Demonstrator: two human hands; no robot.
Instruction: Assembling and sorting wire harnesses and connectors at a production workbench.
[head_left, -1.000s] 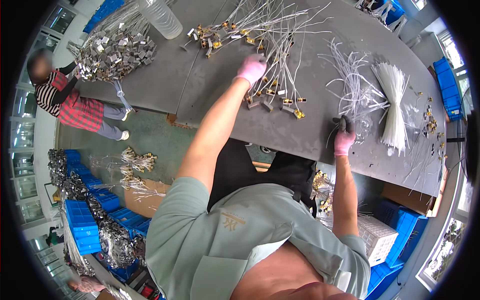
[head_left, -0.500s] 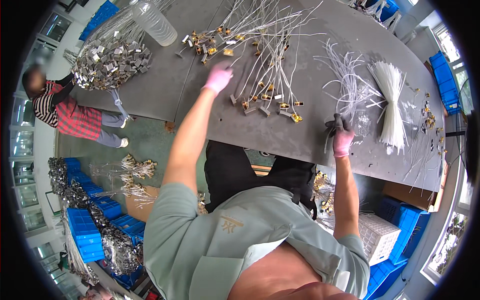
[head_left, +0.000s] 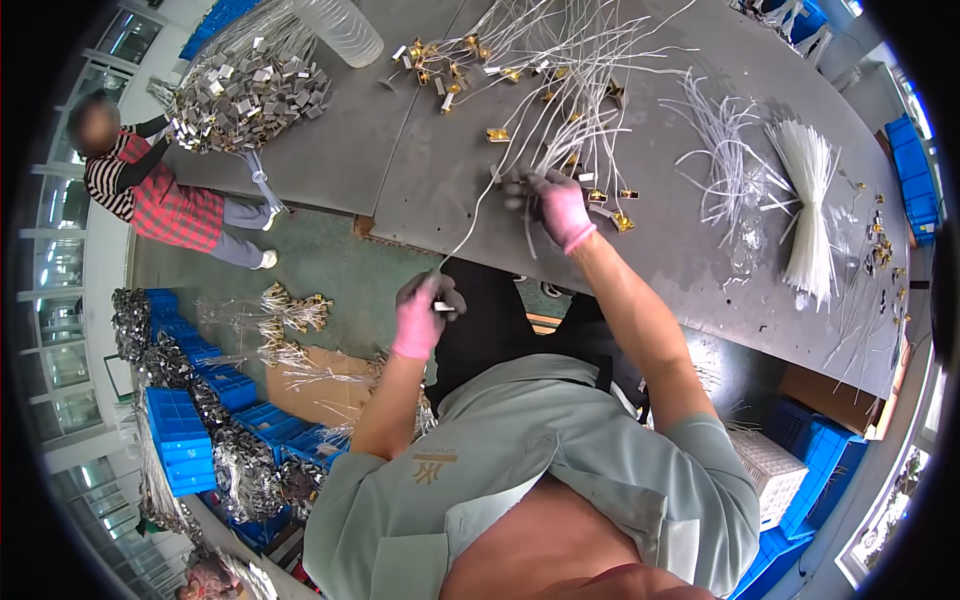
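Observation:
My left hand (head_left: 420,315), in a pink and grey glove, is closed near the table's front edge. A small pale block shows at its fingers, and a white wire (head_left: 473,222) runs up from them toward the pile. Over the near end of the wire pile (head_left: 590,120) is my right hand (head_left: 558,208), gloved alike, its fingers bent together. From below those fingers a pale strip (head_left: 530,240) hangs out. The pile's wires carry small brass-coloured and grey metal end pieces (head_left: 622,221); some lie hidden behind the right hand.
Loose white strips (head_left: 720,150) and a tied white strip bundle (head_left: 805,215) lie to the right. At far left are a large bundle of metal-ended wires (head_left: 250,100) and a clear bottle (head_left: 345,30). A person (head_left: 160,190) stands there. Blue crates (head_left: 180,440) are on the floor.
My left hand has drawn back from the pile to the table's front edge, with a wire in it. My right hand has moved left from beside the loose strips to the pile.

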